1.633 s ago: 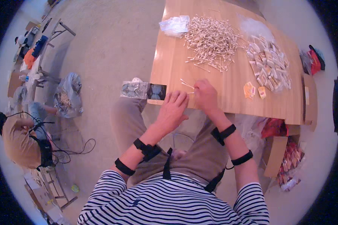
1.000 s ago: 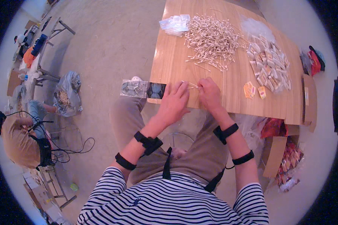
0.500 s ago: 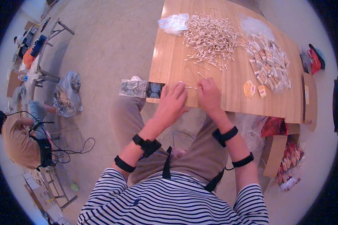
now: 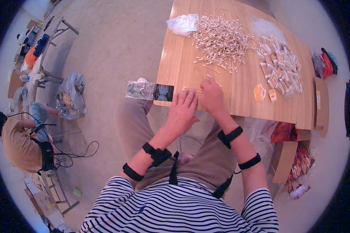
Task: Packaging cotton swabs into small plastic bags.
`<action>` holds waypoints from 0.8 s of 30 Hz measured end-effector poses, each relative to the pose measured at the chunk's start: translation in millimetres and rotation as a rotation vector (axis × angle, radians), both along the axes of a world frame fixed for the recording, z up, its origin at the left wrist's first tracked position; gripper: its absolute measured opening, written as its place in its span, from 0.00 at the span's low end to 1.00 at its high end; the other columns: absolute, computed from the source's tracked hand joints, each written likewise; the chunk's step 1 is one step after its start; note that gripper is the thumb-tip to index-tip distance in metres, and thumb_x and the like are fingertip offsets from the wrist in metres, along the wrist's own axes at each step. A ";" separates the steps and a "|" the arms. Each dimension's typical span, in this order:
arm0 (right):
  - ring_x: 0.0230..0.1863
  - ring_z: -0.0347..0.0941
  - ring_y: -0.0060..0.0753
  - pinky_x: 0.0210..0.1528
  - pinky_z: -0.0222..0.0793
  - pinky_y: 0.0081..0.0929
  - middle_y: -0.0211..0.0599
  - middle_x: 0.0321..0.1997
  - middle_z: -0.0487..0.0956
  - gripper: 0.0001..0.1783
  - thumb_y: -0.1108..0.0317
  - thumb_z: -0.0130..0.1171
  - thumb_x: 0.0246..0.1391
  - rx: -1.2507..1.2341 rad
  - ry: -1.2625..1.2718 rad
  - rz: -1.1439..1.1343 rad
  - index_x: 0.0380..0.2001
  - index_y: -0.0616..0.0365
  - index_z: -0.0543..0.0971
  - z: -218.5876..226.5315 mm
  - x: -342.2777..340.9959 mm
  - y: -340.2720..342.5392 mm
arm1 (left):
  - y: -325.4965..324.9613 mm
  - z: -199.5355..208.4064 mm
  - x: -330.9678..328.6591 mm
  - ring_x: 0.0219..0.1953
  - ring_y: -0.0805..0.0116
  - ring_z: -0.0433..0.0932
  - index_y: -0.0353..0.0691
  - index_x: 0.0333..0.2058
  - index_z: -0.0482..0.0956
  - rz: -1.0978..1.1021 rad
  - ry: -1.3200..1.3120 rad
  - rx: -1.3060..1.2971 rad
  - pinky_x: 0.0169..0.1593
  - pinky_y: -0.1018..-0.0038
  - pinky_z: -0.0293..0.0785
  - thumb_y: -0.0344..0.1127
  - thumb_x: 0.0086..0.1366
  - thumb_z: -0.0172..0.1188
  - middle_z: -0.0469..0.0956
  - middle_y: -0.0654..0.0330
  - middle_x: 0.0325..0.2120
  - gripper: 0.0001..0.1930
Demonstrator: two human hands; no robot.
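Note:
My left hand [image 4: 182, 109] lies with its fingers stretched out at the table's near edge. A few cotton swabs [image 4: 191, 89] lie at its fingertips and run toward my right hand [image 4: 213, 97]. That hand is closed, thumb and fingers drawn together just right of the left one. What it grips, if anything, is hidden. Another swab [image 4: 219, 83] lies against its far side. Farther off is a large heap of loose cotton swabs [image 4: 221, 40]. Left of my left hand, a dark printed pouch [image 4: 163, 93] and a clear plastic bag [image 4: 140, 90] extend past the table edge.
On the wooden table [image 4: 237, 97] are small swab-filled packets [image 4: 280, 64], orange-yellow cards [image 4: 259, 92] and clear bags [image 4: 182, 24]. An open carton [image 4: 286, 161] stands below right. Leftward, a person [image 4: 23, 143] sits near a bag of swabs [image 4: 69, 97].
My right hand has moved slightly away from me and to the left, its fingers more curled. My left hand has shifted slightly right and nearer, its fingers flatter and closer together.

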State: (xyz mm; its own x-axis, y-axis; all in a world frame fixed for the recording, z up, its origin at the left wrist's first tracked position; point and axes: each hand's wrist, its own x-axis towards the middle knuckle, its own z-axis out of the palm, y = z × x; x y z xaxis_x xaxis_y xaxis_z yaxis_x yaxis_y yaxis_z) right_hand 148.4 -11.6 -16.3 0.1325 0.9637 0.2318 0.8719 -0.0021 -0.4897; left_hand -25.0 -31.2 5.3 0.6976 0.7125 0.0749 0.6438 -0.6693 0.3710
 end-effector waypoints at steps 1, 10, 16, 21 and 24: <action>0.38 0.76 0.60 0.38 0.73 0.51 0.50 0.38 0.75 0.04 0.72 0.58 0.49 0.001 -0.015 0.014 0.31 0.58 0.75 1.5 -3.7 -1.7 | -0.9 -1.0 0.5 0.70 0.46 0.53 0.35 0.61 0.65 0.002 0.001 -0.001 0.71 0.49 0.48 0.46 0.47 0.74 0.57 0.50 0.67 0.44; 0.37 0.75 0.59 0.37 0.74 0.50 0.51 0.36 0.74 0.05 0.71 0.58 0.49 0.021 0.101 0.033 0.30 0.59 0.76 6.9 -0.5 -9.0 | -5.2 -1.0 3.0 0.72 0.51 0.52 0.34 0.62 0.64 0.005 0.027 0.024 0.71 0.43 0.42 0.45 0.46 0.74 0.57 0.51 0.68 0.47; 0.36 0.75 0.59 0.37 0.74 0.49 0.51 0.36 0.74 0.04 0.71 0.57 0.50 0.061 0.032 0.058 0.30 0.59 0.76 7.5 -4.0 -13.9 | -4.1 -1.7 5.3 0.72 0.52 0.51 0.34 0.66 0.59 0.030 0.000 -0.013 0.72 0.44 0.39 0.45 0.45 0.75 0.56 0.51 0.68 0.51; 0.37 0.75 0.59 0.39 0.75 0.48 0.50 0.37 0.75 0.05 0.71 0.57 0.50 0.006 0.023 -0.009 0.32 0.59 0.77 15.8 5.3 -11.7 | 13.1 -1.3 8.2 0.73 0.51 0.46 0.33 0.68 0.53 -0.035 -0.022 -0.020 0.73 0.49 0.38 0.50 0.41 0.77 0.51 0.49 0.70 0.59; 0.38 0.76 0.59 0.39 0.75 0.48 0.50 0.39 0.75 0.06 0.71 0.56 0.51 -0.019 -0.066 -0.121 0.33 0.58 0.77 24.3 25.5 -5.0 | 15.7 -2.7 9.0 0.74 0.50 0.45 0.33 0.68 0.52 -0.060 -0.003 -0.040 0.73 0.50 0.39 0.52 0.40 0.77 0.48 0.49 0.71 0.61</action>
State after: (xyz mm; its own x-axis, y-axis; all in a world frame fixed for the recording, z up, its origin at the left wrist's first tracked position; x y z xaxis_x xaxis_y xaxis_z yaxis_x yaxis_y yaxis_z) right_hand 173.9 -16.6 8.0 0.2336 0.9457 0.2259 0.8948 -0.1181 -0.4306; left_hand -16.0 -15.5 2.6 0.7388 0.6721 0.0496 0.6018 -0.6910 0.4003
